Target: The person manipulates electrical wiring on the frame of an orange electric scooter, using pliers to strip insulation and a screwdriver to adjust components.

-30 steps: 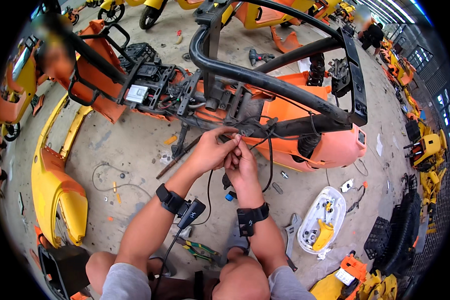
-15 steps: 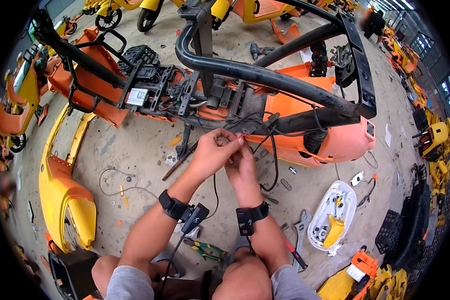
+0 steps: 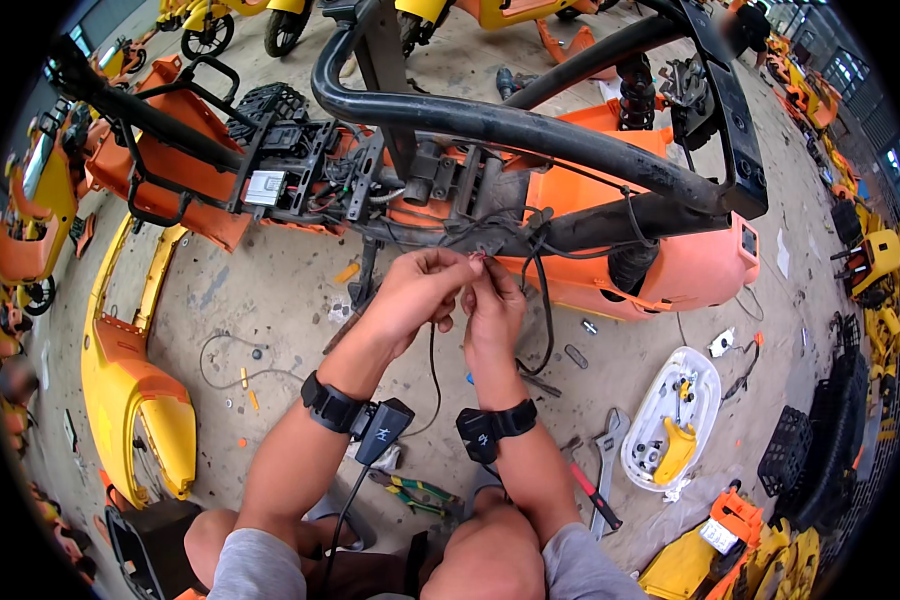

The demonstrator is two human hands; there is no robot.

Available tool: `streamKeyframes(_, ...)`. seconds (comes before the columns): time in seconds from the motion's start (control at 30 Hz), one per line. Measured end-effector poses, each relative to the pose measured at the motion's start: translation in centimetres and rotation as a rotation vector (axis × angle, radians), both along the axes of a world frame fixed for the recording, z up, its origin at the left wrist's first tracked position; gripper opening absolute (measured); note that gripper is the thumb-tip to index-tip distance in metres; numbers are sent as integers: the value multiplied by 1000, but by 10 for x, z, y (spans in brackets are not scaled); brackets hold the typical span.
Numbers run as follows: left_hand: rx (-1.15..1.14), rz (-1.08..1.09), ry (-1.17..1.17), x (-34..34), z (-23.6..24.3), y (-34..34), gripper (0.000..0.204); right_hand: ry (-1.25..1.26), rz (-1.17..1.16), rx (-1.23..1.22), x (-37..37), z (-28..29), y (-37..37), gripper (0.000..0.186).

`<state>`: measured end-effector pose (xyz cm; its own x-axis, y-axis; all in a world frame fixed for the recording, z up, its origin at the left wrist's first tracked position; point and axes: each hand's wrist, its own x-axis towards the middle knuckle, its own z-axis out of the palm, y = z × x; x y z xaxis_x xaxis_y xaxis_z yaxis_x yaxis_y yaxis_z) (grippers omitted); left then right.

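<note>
Both hands meet just under the black tube frame [image 3: 530,125] of the stripped orange scooter [image 3: 670,260]. The left hand [image 3: 420,295] closes its grip on a small reddish wire end [image 3: 478,262], pinching it at the fingertips. The right hand [image 3: 492,310] pinches the same wire end from below, so it sits between the two grips, touching both. Black cables [image 3: 545,300] hang just beside the right hand. On the concrete floor [image 3: 270,300] lie a wrench [image 3: 607,455], green-handled pliers [image 3: 415,490] and a white tray [image 3: 670,420].
</note>
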<state>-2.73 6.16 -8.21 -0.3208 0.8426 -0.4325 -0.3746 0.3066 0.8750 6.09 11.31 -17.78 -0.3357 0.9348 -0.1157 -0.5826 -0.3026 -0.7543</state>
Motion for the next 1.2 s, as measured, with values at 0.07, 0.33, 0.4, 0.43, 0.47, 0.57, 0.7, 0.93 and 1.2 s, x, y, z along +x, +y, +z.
streamKeyframes(0.07, 102, -1, 236, -1, -5, -2, 20, -55, -32, 8, 1, 3, -2, 19)
streamKeyframes(0.33, 185, -81, 700, -11, -22, -6, 18, -131, -48, 172, 13, 8, -15, 14)
streamKeyframes(0.4, 228, -63, 747, -10, -24, -5, 18, -116, -97, 212, 16, 11, -21, 14)
streamKeyframes(0.43, 235, -59, 790, -9, -25, -4, 18, -109, -122, 232, 17, 13, -23, 14)
streamKeyframes(0.47, 241, -50, 836, -9, -23, -4, 18, -140, -153, 269, 18, 18, -24, 14)
streamKeyframes(0.57, 297, -43, 857, -11, -35, -4, 18, -212, -238, 380, 18, 27, -24, 14)
streamKeyframes(0.7, 345, -47, 747, -14, -61, -2, 20, -287, -329, 549, 14, 29, -21, 13)
streamKeyframes(0.93, 333, -83, 303, -14, -74, -3, 22, -245, -330, 553, 13, 45, -25, 12)
streamKeyframes(1.2, 397, -87, 185, -6, -69, -2, 29, -261, -399, 793, 29, 65, -35, 14)
